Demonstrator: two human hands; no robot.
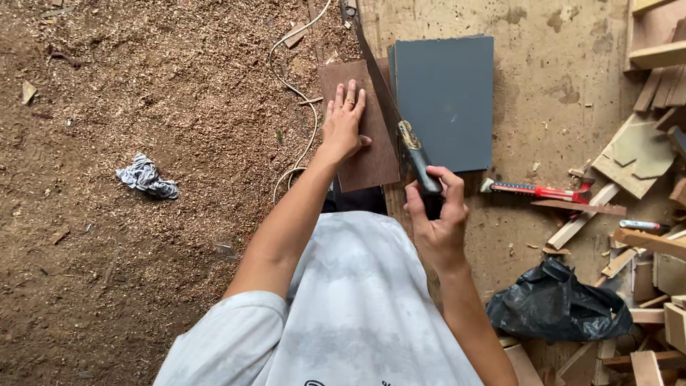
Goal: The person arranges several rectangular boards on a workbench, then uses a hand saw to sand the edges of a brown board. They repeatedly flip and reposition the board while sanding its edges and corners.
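Left hand (344, 123) lies flat, fingers spread, pressing on the brown board (364, 154) at the upper centre of the frame, a ring showing on one finger. Right hand (436, 214) sits just below and to the right, fingers wrapped tight round the dark handle of the saw (413, 146). The blade runs up and left from that handle, along the line between the brown board and the grey panel (446, 100) beside it; whether the teeth are biting into the wood is hard to tell from this angle. Both boards rest on a pale bench (543, 64) filling the upper right. Right of the saw hand lies a red-handled hammer (536, 191), and below it, at lower right, a crumpled black bag (554, 304) among wood offcuts (636, 154). To the left, a sawdust floor (143, 86), with a grey rag (146, 176) on it and a pale cord (296, 93) looping down toward the left forearm.
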